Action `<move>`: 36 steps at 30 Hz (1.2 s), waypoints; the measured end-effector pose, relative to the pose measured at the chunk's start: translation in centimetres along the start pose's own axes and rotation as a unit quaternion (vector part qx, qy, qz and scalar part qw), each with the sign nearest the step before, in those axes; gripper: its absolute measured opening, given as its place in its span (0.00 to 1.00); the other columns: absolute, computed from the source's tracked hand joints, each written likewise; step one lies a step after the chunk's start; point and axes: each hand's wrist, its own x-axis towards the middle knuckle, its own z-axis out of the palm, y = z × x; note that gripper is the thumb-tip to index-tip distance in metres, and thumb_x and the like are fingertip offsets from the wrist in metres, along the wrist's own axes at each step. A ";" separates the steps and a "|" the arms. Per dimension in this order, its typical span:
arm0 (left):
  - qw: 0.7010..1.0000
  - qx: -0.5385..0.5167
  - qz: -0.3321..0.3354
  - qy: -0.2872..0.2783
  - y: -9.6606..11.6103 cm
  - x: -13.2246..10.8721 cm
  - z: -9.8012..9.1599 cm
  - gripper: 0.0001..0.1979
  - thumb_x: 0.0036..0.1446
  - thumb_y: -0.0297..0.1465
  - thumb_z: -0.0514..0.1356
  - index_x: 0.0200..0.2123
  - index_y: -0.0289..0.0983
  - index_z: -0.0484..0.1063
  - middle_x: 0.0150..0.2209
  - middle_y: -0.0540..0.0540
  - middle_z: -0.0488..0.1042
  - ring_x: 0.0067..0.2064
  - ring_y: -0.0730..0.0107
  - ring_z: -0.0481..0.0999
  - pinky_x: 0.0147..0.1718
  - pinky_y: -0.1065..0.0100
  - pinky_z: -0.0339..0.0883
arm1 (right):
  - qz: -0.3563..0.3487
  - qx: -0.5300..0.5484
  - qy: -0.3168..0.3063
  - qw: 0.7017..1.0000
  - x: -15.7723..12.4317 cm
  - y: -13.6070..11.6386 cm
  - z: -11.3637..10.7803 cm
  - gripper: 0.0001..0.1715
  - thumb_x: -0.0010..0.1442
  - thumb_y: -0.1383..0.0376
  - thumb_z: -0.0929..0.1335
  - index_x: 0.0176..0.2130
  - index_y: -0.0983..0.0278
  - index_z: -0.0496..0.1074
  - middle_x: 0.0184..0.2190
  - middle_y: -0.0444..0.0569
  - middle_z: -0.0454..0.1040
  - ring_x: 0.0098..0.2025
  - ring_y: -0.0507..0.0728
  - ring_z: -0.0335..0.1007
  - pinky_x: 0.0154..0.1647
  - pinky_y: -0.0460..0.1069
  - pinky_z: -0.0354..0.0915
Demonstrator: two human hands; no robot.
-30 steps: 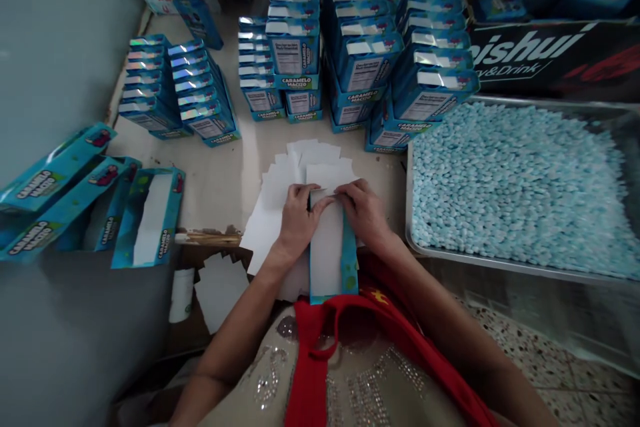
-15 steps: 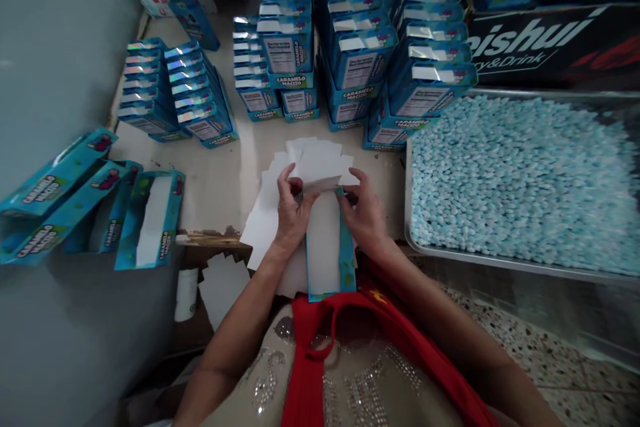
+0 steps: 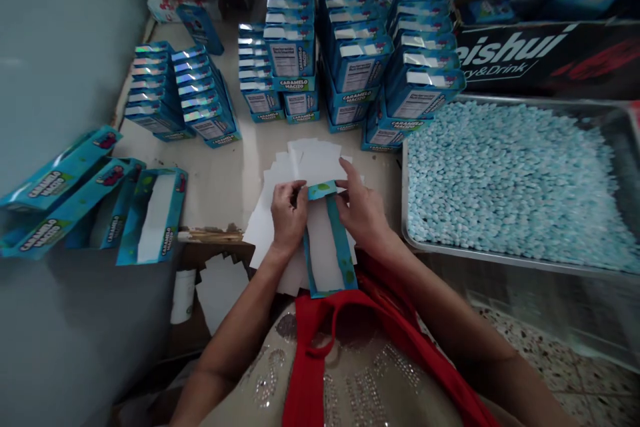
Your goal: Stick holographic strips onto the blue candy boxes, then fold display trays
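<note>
A blue cardboard display tray (image 3: 325, 247) with a white inside lies lengthwise in front of me, its near end close to my red apron (image 3: 306, 360). Its far end wall stands folded up, the blue printed side showing. My left hand (image 3: 290, 217) pinches the far left corner between thumb and fingers. At the far right corner, my right hand (image 3: 363, 210) grips the wall, with the index finger raised. Beneath the tray a fanned pile of flat white card blanks (image 3: 273, 213) covers the table's front edge.
Formed blue trays (image 3: 150, 220) sit at the left. Filled trays of small blue boxes (image 3: 290, 53) stand stacked along the back. On the right a metal pan (image 3: 415, 243) holds pale blue candies (image 3: 505, 180), before a black carton (image 3: 525, 60). A white cup (image 3: 183, 297) stands below.
The tray's far end, white and unfolded before, now stands up with its blue side showing. Both side walls have risen. My hands stay at its far corners.
</note>
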 end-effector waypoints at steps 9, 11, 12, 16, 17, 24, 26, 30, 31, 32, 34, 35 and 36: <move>0.972 0.003 -0.033 -0.231 0.9 2.6 -2.7 0.08 0.61 0.36 0.63 0.39 0.39 0.79 0.35 0.46 0.81 0.36 0.65 0.79 0.38 0.66 0.72 | -0.034 -0.017 -0.177 0.983 2.9 1.6 -3.0 0.25 0.59 0.67 0.70 0.56 0.65 0.75 0.47 0.54 0.81 0.36 0.57 0.77 0.42 0.51 0.71; 0.976 -0.010 -0.038 -0.216 0.7 2.4 -2.7 0.10 0.60 0.37 0.64 0.39 0.39 0.80 0.37 0.45 0.82 0.37 0.64 0.79 0.38 0.66 0.72 | -0.047 -0.075 -0.171 0.981 2.8 0.9 -2.4 0.28 0.56 0.65 0.74 0.56 0.65 0.75 0.49 0.56 0.79 0.39 0.59 0.77 0.43 0.51 0.69; 0.978 -0.012 -0.037 -0.207 0.5 2.3 -2.7 0.10 0.60 0.38 0.64 0.41 0.39 0.80 0.38 0.45 0.82 0.38 0.64 0.80 0.39 0.65 0.73 | -0.055 -0.114 -0.160 0.979 2.5 0.5 -1.9 0.28 0.56 0.67 0.73 0.56 0.65 0.74 0.49 0.56 0.78 0.41 0.60 0.76 0.42 0.51 0.69; 0.970 0.035 0.017 -0.239 0.1 2.8 -2.6 0.12 0.61 0.39 0.63 0.44 0.40 0.82 0.42 0.43 0.82 0.41 0.62 0.80 0.44 0.63 0.73 | -0.078 -0.237 -0.119 0.961 1.4 -0.7 0.3 0.25 0.58 0.78 0.64 0.53 0.65 0.73 0.49 0.59 0.73 0.43 0.61 0.73 0.38 0.51 0.64; 0.963 0.058 0.037 -0.259 0.1 3.2 -2.6 0.12 0.61 0.38 0.63 0.43 0.41 0.82 0.42 0.43 0.82 0.42 0.61 0.80 0.45 0.62 0.73 | -0.081 -0.248 -0.115 0.958 1.2 -0.7 0.6 0.27 0.57 0.79 0.62 0.53 0.64 0.72 0.50 0.59 0.73 0.43 0.61 0.73 0.37 0.51 0.64; 0.892 0.273 0.115 -0.341 1.9 5.9 -1.7 0.05 0.57 0.30 0.65 0.37 0.39 0.81 0.38 0.41 0.81 0.43 0.53 0.80 0.40 0.60 0.70 | -0.116 -0.164 -0.156 0.967 1.7 1.9 -1.3 0.24 0.58 0.71 0.72 0.54 0.61 0.73 0.48 0.52 0.73 0.45 0.60 0.73 0.43 0.52 0.67; 0.866 0.330 0.146 -0.348 2.4 5.9 -1.1 0.05 0.57 0.25 0.64 0.35 0.39 0.80 0.37 0.40 0.80 0.42 0.52 0.80 0.40 0.60 0.70 | -0.151 -0.151 -0.159 0.964 1.9 2.4 -1.9 0.23 0.60 0.68 0.72 0.55 0.60 0.73 0.47 0.52 0.74 0.44 0.60 0.74 0.44 0.52 0.67; 0.859 0.347 0.178 -0.332 2.8 5.2 -0.9 0.12 0.59 0.19 0.58 0.36 0.38 0.79 0.35 0.39 0.79 0.42 0.52 0.80 0.39 0.59 0.70 | -0.175 -0.229 -0.184 0.940 3.0 1.4 -1.9 0.13 0.64 0.68 0.69 0.48 0.64 0.77 0.42 0.55 0.76 0.43 0.62 0.75 0.40 0.52 0.65; 0.863 0.346 0.175 -0.324 2.8 4.9 -1.0 0.12 0.59 0.19 0.57 0.35 0.37 0.79 0.35 0.39 0.79 0.42 0.52 0.80 0.39 0.59 0.70 | -0.174 -0.259 -0.195 0.930 3.5 0.9 -1.8 0.10 0.63 0.69 0.68 0.44 0.65 0.78 0.42 0.56 0.76 0.42 0.62 0.75 0.38 0.52 0.64; 0.866 0.347 0.172 -0.317 2.8 4.7 -1.1 0.12 0.60 0.19 0.57 0.34 0.37 0.79 0.35 0.38 0.79 0.42 0.52 0.79 0.38 0.58 0.70 | -0.174 -0.285 -0.204 0.920 3.9 0.5 -1.7 0.09 0.63 0.70 0.67 0.41 0.65 0.78 0.41 0.57 0.77 0.41 0.63 0.76 0.36 0.52 0.62; 0.863 0.357 0.167 -0.316 2.9 4.4 -1.4 0.12 0.60 0.19 0.56 0.34 0.37 0.79 0.36 0.37 0.79 0.42 0.51 0.79 0.37 0.58 0.70 | -0.178 -0.318 -0.218 0.905 4.6 -0.1 -1.4 0.08 0.62 0.70 0.67 0.38 0.65 0.78 0.41 0.58 0.78 0.39 0.63 0.76 0.34 0.53 0.60; 0.858 0.362 0.166 -0.324 2.9 4.4 -1.4 0.13 0.60 0.19 0.56 0.35 0.36 0.79 0.36 0.37 0.79 0.42 0.50 0.79 0.37 0.58 0.70 | -0.180 -0.324 -0.221 0.902 4.9 -0.4 -1.2 0.08 0.62 0.70 0.68 0.39 0.65 0.78 0.41 0.59 0.78 0.38 0.63 0.76 0.34 0.53 0.60; 0.852 0.365 0.166 -0.336 2.9 4.5 -1.4 0.13 0.59 0.18 0.55 0.36 0.36 0.79 0.36 0.37 0.78 0.42 0.50 0.79 0.38 0.58 0.70 | -0.181 -0.326 -0.224 0.901 5.2 -0.5 -1.0 0.08 0.62 0.70 0.68 0.39 0.65 0.78 0.41 0.59 0.79 0.38 0.64 0.76 0.34 0.53 0.60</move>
